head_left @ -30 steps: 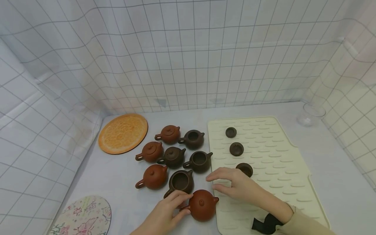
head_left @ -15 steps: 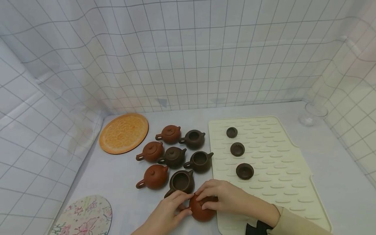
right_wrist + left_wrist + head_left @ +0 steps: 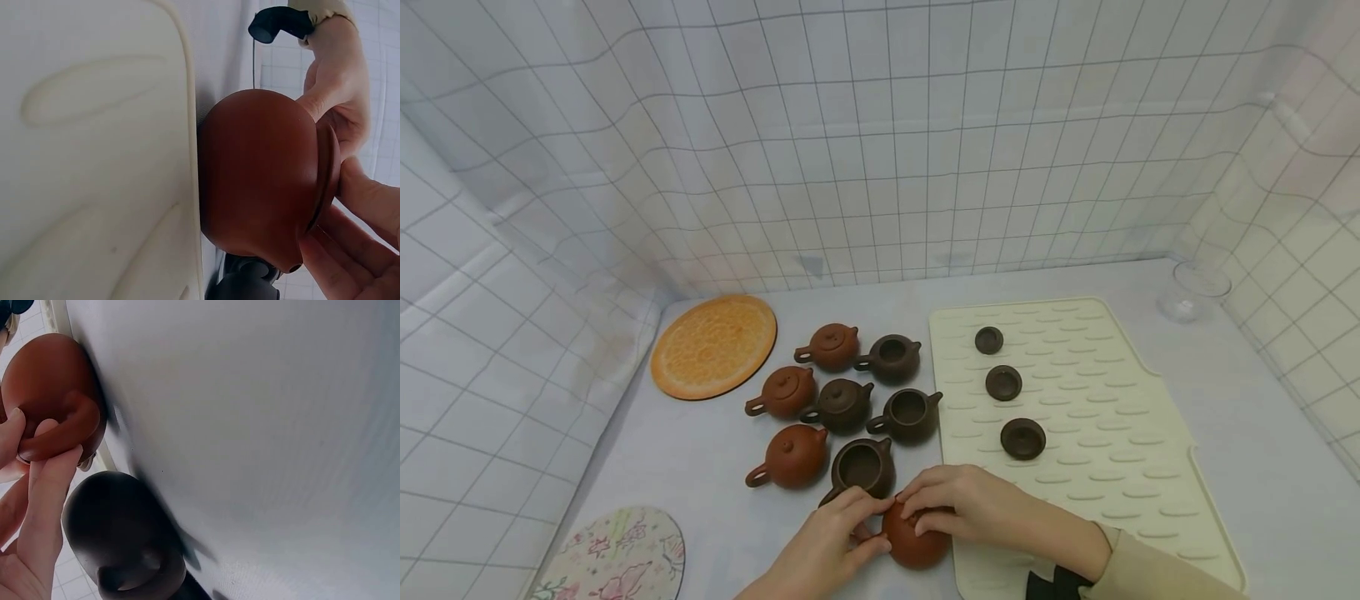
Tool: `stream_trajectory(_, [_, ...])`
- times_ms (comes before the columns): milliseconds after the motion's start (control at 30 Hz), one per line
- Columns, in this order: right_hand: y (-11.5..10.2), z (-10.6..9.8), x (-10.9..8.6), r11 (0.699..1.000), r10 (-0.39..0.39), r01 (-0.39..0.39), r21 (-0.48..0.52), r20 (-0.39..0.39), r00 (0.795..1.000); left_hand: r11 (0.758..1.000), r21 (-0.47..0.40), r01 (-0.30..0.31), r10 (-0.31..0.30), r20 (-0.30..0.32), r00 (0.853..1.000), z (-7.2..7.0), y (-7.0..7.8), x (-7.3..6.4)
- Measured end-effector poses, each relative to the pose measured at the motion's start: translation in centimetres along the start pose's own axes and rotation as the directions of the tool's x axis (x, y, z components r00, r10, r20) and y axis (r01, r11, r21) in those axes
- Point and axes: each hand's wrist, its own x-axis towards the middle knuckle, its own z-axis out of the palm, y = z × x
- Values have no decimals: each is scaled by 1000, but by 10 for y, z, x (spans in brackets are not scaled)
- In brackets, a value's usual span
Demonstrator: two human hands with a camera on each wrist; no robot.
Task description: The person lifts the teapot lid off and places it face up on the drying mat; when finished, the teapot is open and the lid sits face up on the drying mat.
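Observation:
A reddish-brown clay teapot stands at the front, beside the pale mat's left edge. Its handle is gripped by my left hand, as the left wrist view shows. From the right, my right hand reaches over the teapot's top and pinches the lid. In the right wrist view the lid tilts slightly, with a dark gap along its edge near the spout. Just behind stands an open dark brown teapot without its lid.
Two more lidless dark teapots, a lidded dark teapot and three reddish teapots stand behind, to the left. Three dark lids lie on the mat. An orange round mat, a floral round mat and a clear glass lie farther out.
My right hand has moved left and down from above the mat onto the teapot's lid. My left hand has stayed at the handle.

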Motion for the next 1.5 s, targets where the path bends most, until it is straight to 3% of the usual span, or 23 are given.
stream_trajectory(133, [1,-2,0,999,18,-17,36,-10,1000,1000,7,0,0,1,1000,0,0,1])
stream_trajectory(267, [2,-4,-1,987,96,-93,127,-14,995,1000,16,-4,4,-4,1000,0,0,2])
stream_trajectory(400, [4,-8,-2,928,252,-246,279,15,968,1000,8,6,-6,1,1000,0,1,2])
stream_trajectory(500, [5,-13,-3,838,384,-375,397,60,922,1000,0,12,-12,8,1000,0,1,2])
stream_trajectory(567, [7,-15,-4,761,450,-441,476,101,887,1000,-6,15,-15,11,1000,0,0,2])
stream_trajectory(667, [11,-19,-6,639,522,-510,575,163,837,1000,-4,7,-7,6,1000,0,0,2])
stream_trajectory(733, [13,-21,-8,535,562,-546,645,210,800,1000,-4,8,-8,9,1000,0,-1,2])
stream_trajectory(867, [19,-28,-13,313,587,-520,795,269,764,1000,-3,29,-29,27,999,-1,0,2])
stream_trajectory(933, [23,-33,-16,206,582,-465,861,274,765,999,-6,50,-50,41,998,-2,1,2])
stream_trajectory(967, [26,-35,-17,172,577,-435,884,268,772,998,-4,56,-56,44,997,-2,1,2])
stream_trajectory(1067, [33,-44,-20,98,597,-366,925,240,765,998,2,60,-60,46,997,-2,1,2])
stream_trajectory(1300, [47,-72,-28,-15,662,-204,979,163,732,999,29,31,-32,30,999,-1,1,1])
stream_trajectory(1400, [56,-89,-32,-44,673,-121,992,120,730,998,27,54,-55,43,998,-1,0,1])
stream_trajectory(1500, [70,-108,-38,-39,698,-53,998,65,714,996,24,81,-83,62,995,-1,1,2])
